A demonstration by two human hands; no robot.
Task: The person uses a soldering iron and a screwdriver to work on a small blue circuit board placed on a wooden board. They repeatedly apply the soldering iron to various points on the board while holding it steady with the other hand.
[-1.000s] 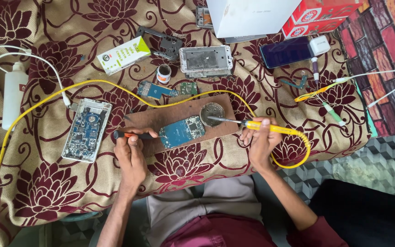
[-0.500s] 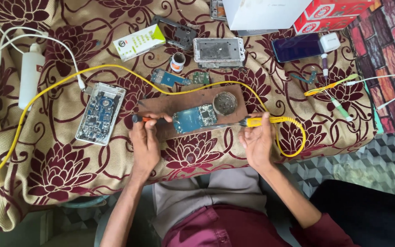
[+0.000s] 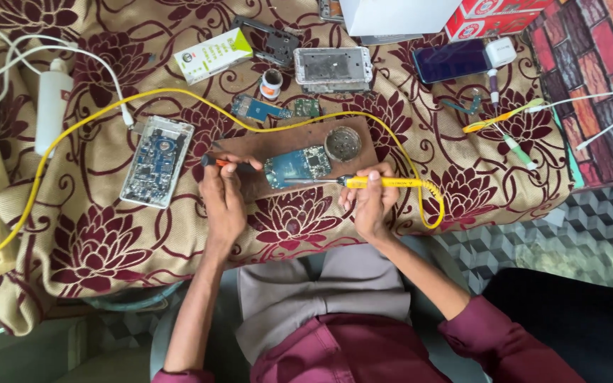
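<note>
Right hand: fingers closed around the yellow handle of a soldering iron, which lies nearly level, long axis running left to right across the view, metal tip pointing left and resting on or just over the lower edge of a blue circuit board; actual contact cannot be made out. Left hand: closed on a small screwdriver with a black and orange grip, its shaft pointing right toward the board's left edge. Circuit board: lies on a brown wooden block between the two hands, long axis slightly tilted, right end higher. Round metal tin: on the same block, just beside the board's upper right corner. Yellow cable: runs from the iron's handle in a loop at the right, then arches over the block and away to the left edge. Opened phone body with exposed blue board: left of the block, near the left hand. Farther up the patterned maroon cloth: two small board pieces, a solder reel, a silver phone frame, a white and green box. Dark phone and white charger: upper right, well apart from the hands.
</note>
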